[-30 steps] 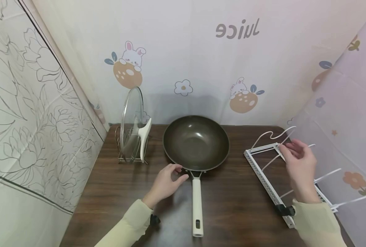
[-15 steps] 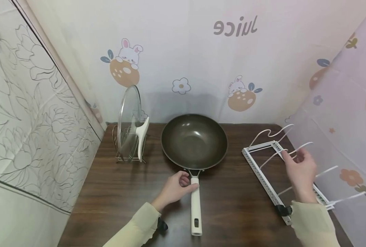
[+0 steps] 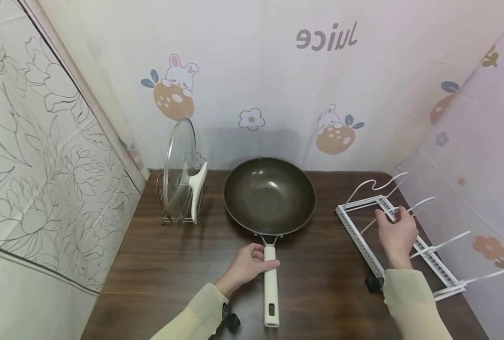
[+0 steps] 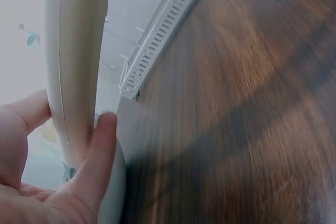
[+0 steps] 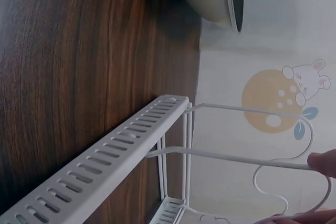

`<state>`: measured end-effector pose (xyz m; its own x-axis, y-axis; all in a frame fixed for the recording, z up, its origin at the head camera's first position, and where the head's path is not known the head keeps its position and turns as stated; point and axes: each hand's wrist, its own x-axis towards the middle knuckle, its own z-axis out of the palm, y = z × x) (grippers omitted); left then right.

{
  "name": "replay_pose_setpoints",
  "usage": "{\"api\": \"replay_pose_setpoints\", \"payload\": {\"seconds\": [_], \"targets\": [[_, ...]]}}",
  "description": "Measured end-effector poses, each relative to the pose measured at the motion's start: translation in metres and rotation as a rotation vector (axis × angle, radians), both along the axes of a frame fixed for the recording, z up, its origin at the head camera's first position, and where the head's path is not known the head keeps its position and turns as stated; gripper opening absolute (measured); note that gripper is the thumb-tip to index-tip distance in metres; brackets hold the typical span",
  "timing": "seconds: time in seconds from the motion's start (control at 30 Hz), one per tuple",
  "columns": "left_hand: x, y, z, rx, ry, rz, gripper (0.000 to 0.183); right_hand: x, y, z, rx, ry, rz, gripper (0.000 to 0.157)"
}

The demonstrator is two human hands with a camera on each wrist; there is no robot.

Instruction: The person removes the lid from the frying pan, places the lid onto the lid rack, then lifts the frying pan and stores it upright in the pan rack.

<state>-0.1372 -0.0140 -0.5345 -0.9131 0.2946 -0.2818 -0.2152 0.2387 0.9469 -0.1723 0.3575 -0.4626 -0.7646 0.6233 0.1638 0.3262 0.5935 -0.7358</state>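
Pinching the pan's pale handle (image 3: 271, 283) here, left hand (image 3: 248, 264): head view has the thumb laid across the top, and the left wrist view adds what that hides, a finger on the opposite side, so it's pretty well closed round it. That close-up also shows a seam line running along the handle.

Right hand (image 3: 398, 233) is over at the white rack (image 3: 361, 242), thumb and fingers curled round a wire loop with a gap between them. From above you can't really tell where the thumb lands, but the right wrist view has its tip right on a wire (image 5: 236, 158), fingertips by the other side of the loop. Can't tell how firm that hold is.

Pan (image 3: 270, 196) sits mid-bench (image 3: 311, 293), handle toward the person. Head view gets the dark inside; the right wrist cam catches its pale outside, plus the slots in the rack's rail (image 5: 113, 150) up close.

Only the head view has the glass lid (image 3: 180, 174), standing upright in a little wire stand (image 3: 179, 220) left of the pan.
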Motion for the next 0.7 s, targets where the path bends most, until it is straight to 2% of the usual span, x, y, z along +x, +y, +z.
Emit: {"api": "replay_pose_setpoints", "payload": {"seconds": [0.13,0.23,0.7], "targets": [[0.002,0.002,0.000,0.102,-0.080,0.024,0.068,0.001,0.002,0.000,0.026,-0.002,0.012,0.064],[0.002,0.003,0.001,0.140,-0.107,0.027,0.067,0.001,0.004,0.002,0.032,-0.016,0.017,0.065],[0.002,0.003,0.002,0.152,-0.124,0.024,0.064,-0.006,0.012,0.007,0.034,-0.073,0.125,0.067]]}}
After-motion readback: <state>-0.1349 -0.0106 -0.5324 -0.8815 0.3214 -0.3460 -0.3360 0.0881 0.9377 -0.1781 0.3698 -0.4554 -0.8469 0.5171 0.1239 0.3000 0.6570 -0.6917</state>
